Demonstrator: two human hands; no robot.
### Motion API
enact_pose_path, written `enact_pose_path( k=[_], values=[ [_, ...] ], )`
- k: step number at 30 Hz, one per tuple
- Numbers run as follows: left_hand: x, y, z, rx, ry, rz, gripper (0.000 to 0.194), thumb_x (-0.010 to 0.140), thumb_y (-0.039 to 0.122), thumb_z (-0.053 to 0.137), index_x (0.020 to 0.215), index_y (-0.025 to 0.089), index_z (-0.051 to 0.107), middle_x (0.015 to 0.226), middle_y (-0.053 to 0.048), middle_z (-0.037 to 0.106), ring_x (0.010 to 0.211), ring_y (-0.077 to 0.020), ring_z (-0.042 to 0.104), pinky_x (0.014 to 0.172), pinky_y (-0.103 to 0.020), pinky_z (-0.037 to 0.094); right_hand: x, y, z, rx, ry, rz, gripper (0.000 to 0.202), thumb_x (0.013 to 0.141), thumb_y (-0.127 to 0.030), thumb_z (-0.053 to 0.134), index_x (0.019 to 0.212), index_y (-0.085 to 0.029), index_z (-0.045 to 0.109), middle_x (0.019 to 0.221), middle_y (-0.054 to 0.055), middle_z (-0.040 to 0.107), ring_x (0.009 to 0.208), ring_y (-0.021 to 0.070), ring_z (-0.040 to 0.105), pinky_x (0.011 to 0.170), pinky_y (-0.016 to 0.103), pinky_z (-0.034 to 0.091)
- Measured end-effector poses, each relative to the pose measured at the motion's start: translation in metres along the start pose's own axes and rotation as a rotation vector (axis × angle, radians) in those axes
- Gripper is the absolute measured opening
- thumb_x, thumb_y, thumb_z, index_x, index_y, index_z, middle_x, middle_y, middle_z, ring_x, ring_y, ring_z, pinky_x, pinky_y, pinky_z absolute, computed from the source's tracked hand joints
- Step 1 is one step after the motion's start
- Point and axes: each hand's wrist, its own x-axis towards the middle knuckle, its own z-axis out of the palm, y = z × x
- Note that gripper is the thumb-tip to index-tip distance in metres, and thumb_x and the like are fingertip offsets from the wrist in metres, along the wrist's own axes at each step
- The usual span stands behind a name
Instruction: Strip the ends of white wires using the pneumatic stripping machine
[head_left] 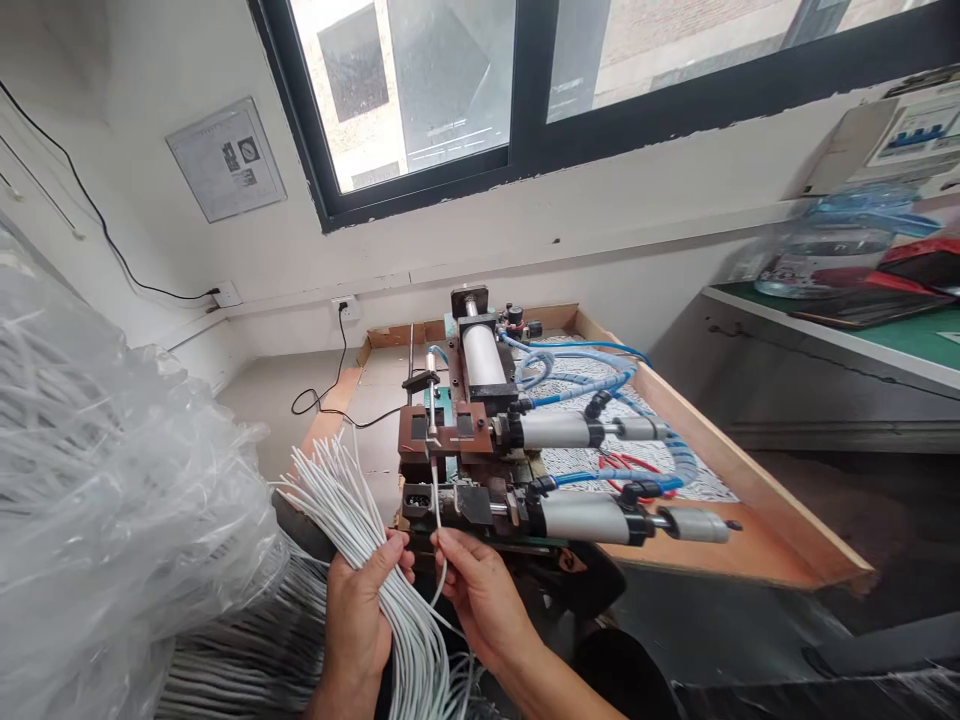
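A thick bundle of thin white cables (337,500) lies in my left hand (364,600), whose fingers wrap round it, with the cut ends fanning out up and to the left. My right hand (476,585), just beside it, pinches a single white cable (437,500) between thumb and finger. That cable runs up from my fingertips into the front of a pneumatic machine (472,430) with silver cylinders. Its upper end is hidden among the machine's metal parts.
Clear plastic wrapping (127,480) with more cables fills the left side. A wooden-edged tray (750,480) surrounds the machine, with blue hoses (600,375) behind the cylinders. A green-topped shelf (885,325) holding a large bottle (825,245) stands at right.
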Motion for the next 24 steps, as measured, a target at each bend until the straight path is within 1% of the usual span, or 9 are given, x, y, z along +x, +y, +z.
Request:
enact_pose_path(
  k=[2, 4, 8, 11, 13, 17, 19, 21, 24],
  values=[
    [0.001, -0.001, -0.003, 0.002, 0.014, -0.016, 0.015, 0.052, 0.014, 0.071, 0.064, 0.013, 0.062, 0.056, 0.0, 0.064, 0.046, -0.0105, 0.057, 0.045, -0.021, 0.045, -0.007, -0.001, -0.004, -0.158, -0.079, -0.105, 0.021, 0.068, -0.033, 0.06, 0.059, -0.014, 0.06, 0.053, -0.003, 0.046, 0.049, 0.008, 0.037, 0.049, 0.02, 0.031],
    [0.001, -0.002, -0.006, 0.005, 0.037, -0.044, 0.017, 0.051, 0.014, 0.071, 0.064, 0.012, 0.063, 0.057, -0.001, 0.065, 0.048, -0.0114, 0.058, 0.045, -0.022, 0.046, -0.014, -0.003, -0.009, -0.317, -0.13, -0.192, 0.023, 0.069, -0.034, 0.059, 0.056, -0.015, 0.058, 0.053, -0.003, 0.044, 0.053, 0.01, 0.038, 0.053, 0.022, 0.032],
    [0.001, -0.006, -0.011, 0.0, 0.066, -0.074, 0.015, 0.052, 0.013, 0.07, 0.065, 0.013, 0.062, 0.054, 0.001, 0.063, 0.05, -0.0123, 0.058, 0.049, -0.025, 0.048, -0.02, -0.01, -0.011, -0.536, -0.139, -0.229, 0.022, 0.067, -0.035, 0.059, 0.058, -0.015, 0.061, 0.049, -0.003, 0.043, 0.05, 0.0103, 0.035, 0.049, 0.023, 0.029],
    [-0.003, -0.009, -0.012, -0.003, 0.033, -0.092, 0.013, 0.052, 0.012, 0.069, 0.064, 0.012, 0.062, 0.051, 0.001, 0.061, 0.047, -0.0132, 0.057, 0.05, -0.028, 0.048, -0.018, -0.012, -0.004, -0.55, -0.121, -0.21, 0.022, 0.069, -0.035, 0.058, 0.074, -0.016, 0.066, 0.05, -0.002, 0.047, 0.047, 0.0103, 0.036, 0.046, 0.023, 0.03],
    [-0.006, -0.01, -0.012, 0.006, -0.024, -0.081, 0.013, 0.052, 0.01, 0.069, 0.064, 0.011, 0.063, 0.054, -0.001, 0.062, 0.049, -0.0138, 0.057, 0.054, -0.029, 0.047, -0.015, -0.013, 0.002, -0.559, -0.15, -0.222, 0.021, 0.07, -0.034, 0.057, 0.079, -0.017, 0.066, 0.053, -0.002, 0.049, 0.048, 0.0105, 0.039, 0.047, 0.023, 0.032],
    [-0.012, -0.01, -0.012, 0.053, -0.152, -0.024, 0.017, 0.053, 0.007, 0.067, 0.069, 0.011, 0.065, 0.066, -0.003, 0.066, 0.063, -0.0155, 0.059, 0.067, -0.028, 0.044, -0.011, -0.012, 0.01, -0.588, -0.197, -0.287, 0.015, 0.067, -0.03, 0.061, 0.064, -0.017, 0.067, 0.057, 0.0, 0.051, 0.056, 0.0126, 0.045, 0.054, 0.024, 0.036],
    [-0.014, -0.01, -0.013, 0.064, -0.156, -0.028, 0.016, 0.053, 0.008, 0.067, 0.069, 0.012, 0.066, 0.065, -0.002, 0.066, 0.064, -0.0157, 0.059, 0.067, -0.028, 0.044, -0.011, -0.01, 0.011, -0.519, -0.172, -0.249, 0.017, 0.065, -0.031, 0.062, 0.06, -0.016, 0.066, 0.054, -0.001, 0.05, 0.052, 0.0117, 0.044, 0.052, 0.024, 0.036],
    [-0.015, -0.01, -0.013, 0.061, -0.127, -0.029, 0.013, 0.054, 0.01, 0.068, 0.066, 0.013, 0.065, 0.061, -0.001, 0.065, 0.061, -0.0143, 0.058, 0.064, -0.026, 0.043, -0.012, -0.007, 0.011, -0.432, -0.131, -0.2, 0.019, 0.066, -0.034, 0.062, 0.062, -0.015, 0.065, 0.05, -0.003, 0.048, 0.048, 0.0103, 0.041, 0.048, 0.023, 0.034],
    [-0.015, -0.011, -0.011, 0.053, -0.108, -0.021, 0.011, 0.054, 0.012, 0.068, 0.065, 0.014, 0.064, 0.057, 0.001, 0.063, 0.055, -0.0124, 0.056, 0.06, -0.025, 0.043, -0.014, -0.002, 0.009, -0.343, -0.092, -0.175, 0.021, 0.066, -0.036, 0.062, 0.064, -0.015, 0.064, 0.05, -0.003, 0.047, 0.048, 0.0102, 0.04, 0.047, 0.023, 0.032]
  ],
)
